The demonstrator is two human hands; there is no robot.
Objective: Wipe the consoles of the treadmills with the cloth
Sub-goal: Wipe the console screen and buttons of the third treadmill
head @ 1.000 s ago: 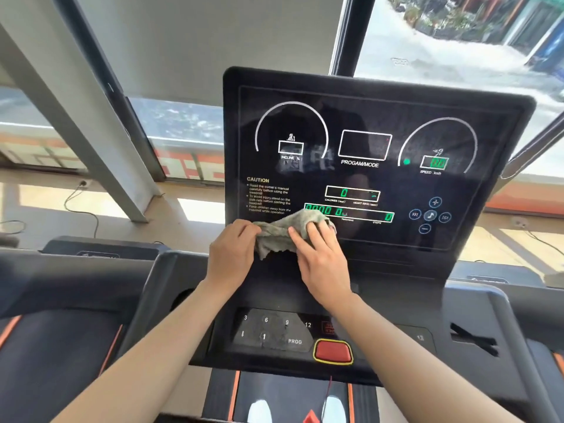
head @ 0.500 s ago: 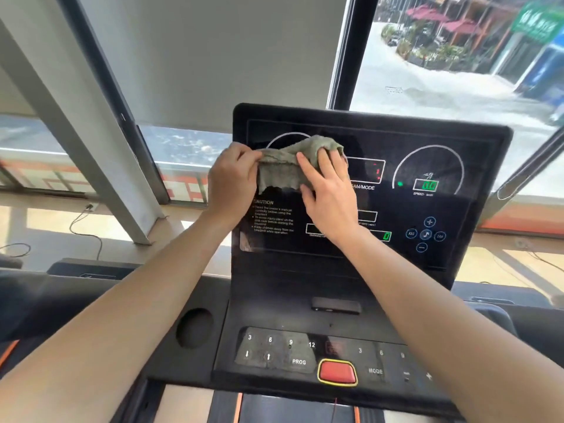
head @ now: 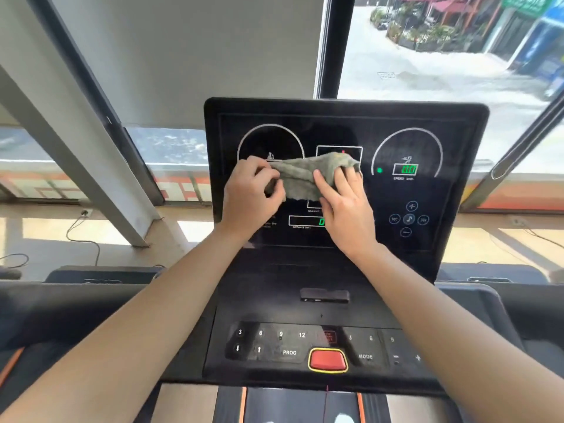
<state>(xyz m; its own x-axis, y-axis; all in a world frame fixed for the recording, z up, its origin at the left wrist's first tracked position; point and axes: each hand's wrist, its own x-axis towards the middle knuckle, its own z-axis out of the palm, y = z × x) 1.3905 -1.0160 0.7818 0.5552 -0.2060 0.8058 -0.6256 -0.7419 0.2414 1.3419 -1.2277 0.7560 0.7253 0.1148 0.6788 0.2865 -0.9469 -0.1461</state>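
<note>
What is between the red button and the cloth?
In the head view, between the red button and the cloth lies bare black console with one small dark slot.

Left hand (head: 250, 196) fingers curled; right hand (head: 345, 206) flat, arms outstretched.

Both forearms are bare from the picture's lower edge up to the wrists; no sleeve, watch, bracelet or glove shows. The left hand (head: 248, 195) and right hand (head: 346, 206) wear no rings. The fingernails are short and unpainted.
</note>
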